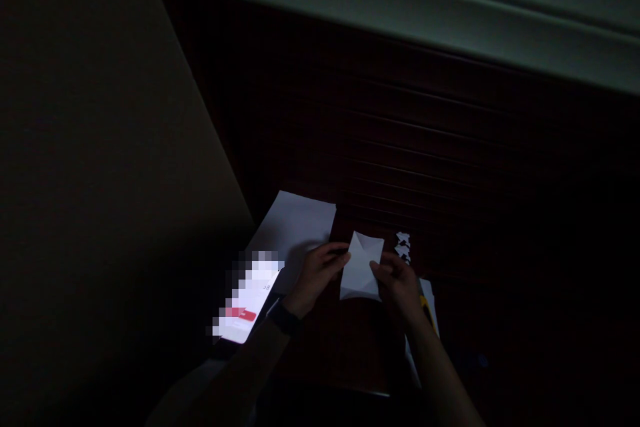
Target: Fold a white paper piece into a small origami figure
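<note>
Between my two hands is a small piece of folded white paper with creases near its upper end. My left hand pinches its left edge, thumb on the near face. On the opposite edge, my right hand grips with the thumb on top and the fingers behind. A dark band circles my left wrist. Left of the hands, a stack of white paper sheets lies on the dark surface. Small folded white paper pieces sit just beyond my right hand.
A lit phone screen, partly pixelated, glows at the left. Beside my right forearm lie white paper and a yellow and black object, partly hidden. A pale wall or panel rises at the left. The room is very dark.
</note>
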`<state>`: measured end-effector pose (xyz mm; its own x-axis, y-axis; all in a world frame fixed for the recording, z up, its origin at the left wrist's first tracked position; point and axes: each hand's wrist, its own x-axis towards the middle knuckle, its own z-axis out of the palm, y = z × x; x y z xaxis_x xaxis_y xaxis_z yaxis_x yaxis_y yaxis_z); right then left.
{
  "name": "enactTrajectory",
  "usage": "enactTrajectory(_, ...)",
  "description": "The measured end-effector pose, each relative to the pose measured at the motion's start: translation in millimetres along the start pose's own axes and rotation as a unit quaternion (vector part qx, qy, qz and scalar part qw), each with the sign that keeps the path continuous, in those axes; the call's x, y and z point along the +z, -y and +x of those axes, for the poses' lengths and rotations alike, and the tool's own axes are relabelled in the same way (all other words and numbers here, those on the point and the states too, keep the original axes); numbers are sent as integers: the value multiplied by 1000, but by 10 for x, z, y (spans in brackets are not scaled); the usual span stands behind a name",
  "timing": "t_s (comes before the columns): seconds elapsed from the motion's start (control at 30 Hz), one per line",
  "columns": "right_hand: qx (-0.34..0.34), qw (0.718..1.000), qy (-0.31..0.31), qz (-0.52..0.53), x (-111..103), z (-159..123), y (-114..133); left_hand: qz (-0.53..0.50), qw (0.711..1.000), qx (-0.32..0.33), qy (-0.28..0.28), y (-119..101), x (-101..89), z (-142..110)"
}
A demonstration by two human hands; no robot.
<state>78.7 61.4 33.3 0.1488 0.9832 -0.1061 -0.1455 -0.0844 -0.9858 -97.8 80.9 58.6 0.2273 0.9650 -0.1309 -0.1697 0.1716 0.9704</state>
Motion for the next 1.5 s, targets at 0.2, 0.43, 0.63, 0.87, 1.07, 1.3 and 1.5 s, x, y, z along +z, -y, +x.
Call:
enactTrajectory(0.2,-17,999,-30,-41,31,-15,-13,38,998,22,36,-25,32,-32)
enactTrajectory(0.43,-24,997,-36,-67,30,-22,2,30,999,25,33,-54,73,-49)
enactTrajectory(0.63,-61,992,-71,-79,78,-47,27,88,994,63,-24,108,44,44)
enactTrajectory(0.87,-124,978,-35,-164,127,-105,73,81,994,78,-3,130,51,31)
enactTrajectory(1.07,-113,979,-1,-171,121,-116,56,61,997,50,0,94,44,28)
enactTrajectory(1.3,-115,975,-37,-186,123,-110,63,51,998,37,-19,145,8,48)
enactTrajectory(1.5,-127,970,0,-206,157,-165,181,48,998,29,-18,141,17,54)
